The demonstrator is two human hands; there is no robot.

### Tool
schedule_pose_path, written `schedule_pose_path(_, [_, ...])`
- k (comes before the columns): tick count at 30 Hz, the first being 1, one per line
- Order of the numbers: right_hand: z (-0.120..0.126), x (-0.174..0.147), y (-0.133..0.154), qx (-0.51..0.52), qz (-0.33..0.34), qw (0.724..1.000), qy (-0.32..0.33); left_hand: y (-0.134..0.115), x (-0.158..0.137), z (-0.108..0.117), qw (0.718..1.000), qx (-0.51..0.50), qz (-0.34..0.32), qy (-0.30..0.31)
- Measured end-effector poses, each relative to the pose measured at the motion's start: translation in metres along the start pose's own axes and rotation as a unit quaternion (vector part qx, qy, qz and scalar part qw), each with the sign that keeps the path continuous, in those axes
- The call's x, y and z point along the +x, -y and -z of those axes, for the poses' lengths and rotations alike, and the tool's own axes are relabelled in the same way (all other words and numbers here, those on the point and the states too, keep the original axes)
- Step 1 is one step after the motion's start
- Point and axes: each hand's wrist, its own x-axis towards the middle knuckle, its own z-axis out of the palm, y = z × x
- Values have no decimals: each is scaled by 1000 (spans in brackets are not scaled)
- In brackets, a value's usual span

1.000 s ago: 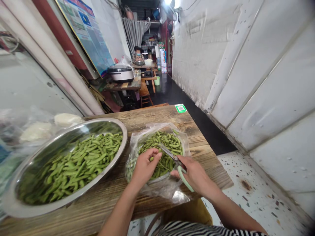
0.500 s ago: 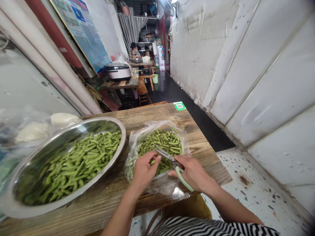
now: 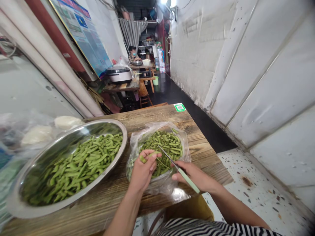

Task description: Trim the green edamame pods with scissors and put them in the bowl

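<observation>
Green edamame pods [image 3: 154, 152] are pinched in my left hand [image 3: 142, 172], which is closed over the near left part of a clear plastic bag [image 3: 135, 141]. The bag lies spread open and holds more edamame pods [image 3: 169, 139]. My right hand [image 3: 193, 173] grips a pair of scissors [image 3: 185, 178] with pale green handles. Their blades point up and left, close to my left fingers, and look edge-on. To the left, a large steel basin [image 3: 124, 137] contains a heap of pods [image 3: 88, 157].
The wooden table [image 3: 204, 154] carries a green QR-code card [image 3: 179, 107] at its far corner. Plastic bags with pale contents [image 3: 36, 135] sit beyond the basin. Farther back are a cooker [image 3: 118, 74] on another table and a seated person [image 3: 134, 55]. A white wall [image 3: 197, 49] runs along the right.
My left hand has turned and lifted slightly, so the pods in its fingers now show. The scissors have rotated from a flat view to an edge-on view.
</observation>
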Motion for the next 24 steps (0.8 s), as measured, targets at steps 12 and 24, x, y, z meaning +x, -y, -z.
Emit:
schedule_pose_path(12, [-13,9,4,28,9,1000,1,15,-4,-8,992,-38,-58,-101])
schedule_pose_path(24, [-17,14,0,35,-14,999,1,30,-8,-6,992,19,-43,-115])
